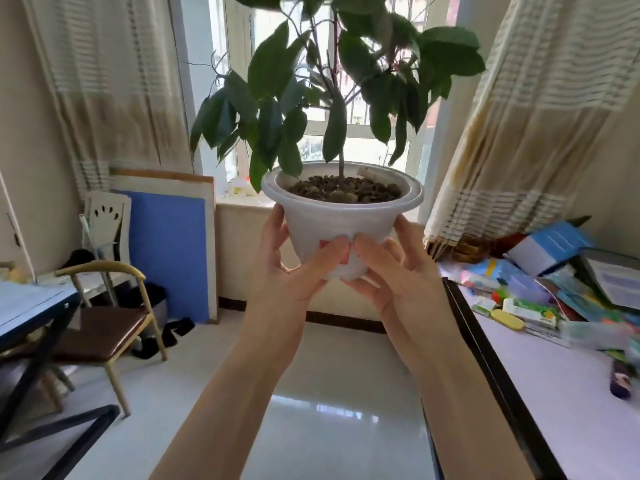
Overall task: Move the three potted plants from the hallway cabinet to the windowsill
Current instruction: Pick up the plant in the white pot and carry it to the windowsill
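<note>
I hold a white plastic pot (341,220) up in front of me, filled with brown soil and a tall plant with large dark green leaves. My left hand (294,268) wraps its lower left side and my right hand (391,268) its lower right side, thumbs meeting on the front. The pot is in the air, upright, in line with the windowsill (242,201) ahead, which lies partly hidden behind it. The leaves cover much of the window. No other potted plant shows.
A small bottle or jar (239,187) stands on the sill at left. A chair (104,323) and a table edge (31,306) are at left, boards (169,251) lean on the wall. A desk (554,375) cluttered with boxes is at right. Curtains hang both sides.
</note>
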